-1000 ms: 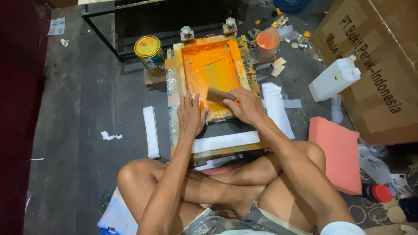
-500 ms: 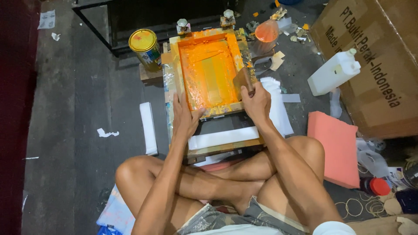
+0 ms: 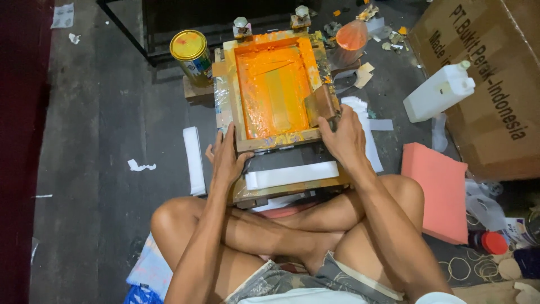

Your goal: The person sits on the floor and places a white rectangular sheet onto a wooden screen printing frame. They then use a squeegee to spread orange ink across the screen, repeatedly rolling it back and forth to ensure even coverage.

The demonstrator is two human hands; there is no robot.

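A wooden screen-printing frame (image 3: 230, 101) full of orange ink lies tilted up over a small wooden board (image 3: 292, 188). My left hand (image 3: 225, 157) grips the frame's near left corner. My right hand (image 3: 346, 138) holds a brown squeegee (image 3: 319, 104) resting on the frame's right rail. A white strip (image 3: 292, 174) lies on the board under the raised frame. My crossed legs are just below the board.
A yellow-lidded paint tin (image 3: 192, 53) stands left of the frame. An orange-filled cup (image 3: 351, 36), a white plastic jug (image 3: 441, 93), a large cardboard box (image 3: 495, 84), a pink foam pad (image 3: 441, 191) and another white strip (image 3: 193, 160) lie around.
The squeegee left the middle of the screen and moved to the right rail. My left hand slid from the screen to the near left corner, and the frame's near edge has lifted.
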